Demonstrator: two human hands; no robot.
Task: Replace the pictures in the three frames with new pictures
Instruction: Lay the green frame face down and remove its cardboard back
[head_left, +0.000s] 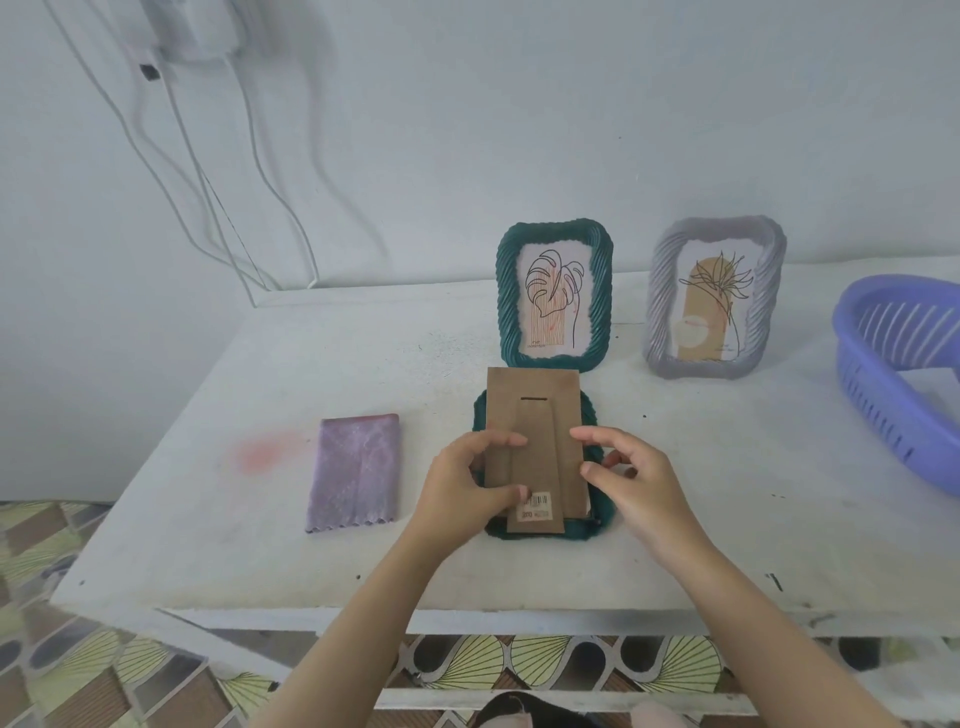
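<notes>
A dark green frame lies face down on the white table. Its brown backing board with a stand strip and a barcode sticker sits on it, slid toward the far side. My left hand pinches the board's left edge with thumb and fingers. My right hand hovers at the board's right edge with fingers curled; its grip is unclear. Behind stand a second green frame with a leaf drawing and a grey frame with a plant drawing.
A folded purple cloth lies left of the frames. A purple plastic basket sits at the right edge with a white sheet inside. Cables hang on the wall at the back left. A pink stain marks the table's left part.
</notes>
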